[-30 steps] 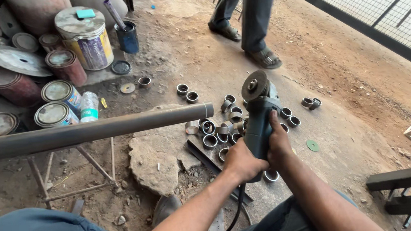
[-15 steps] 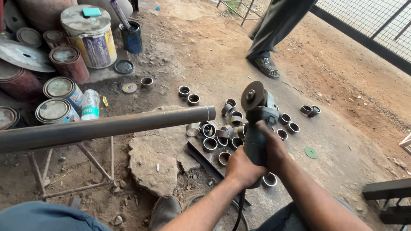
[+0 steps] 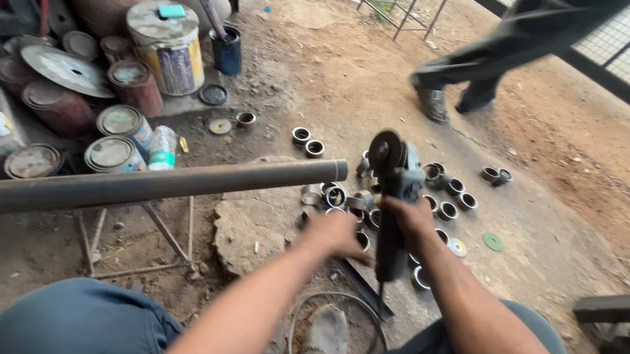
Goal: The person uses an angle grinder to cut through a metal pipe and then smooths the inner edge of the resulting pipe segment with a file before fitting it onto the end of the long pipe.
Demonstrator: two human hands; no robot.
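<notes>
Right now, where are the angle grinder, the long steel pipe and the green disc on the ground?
angle grinder (image 3: 394, 186): head view, on its dark body below the wheel.
long steel pipe (image 3: 151, 186): head view, mid-length of the tube.
green disc (image 3: 493, 241): head view, its centre.

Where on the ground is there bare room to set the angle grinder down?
Bare dirt lies beyond the cut pipe rings, toward the other person's shoes, and right of the green disc. Around the right hand holding the angle grinder it is crowded with rings; paint cans fill the upper left.
</notes>
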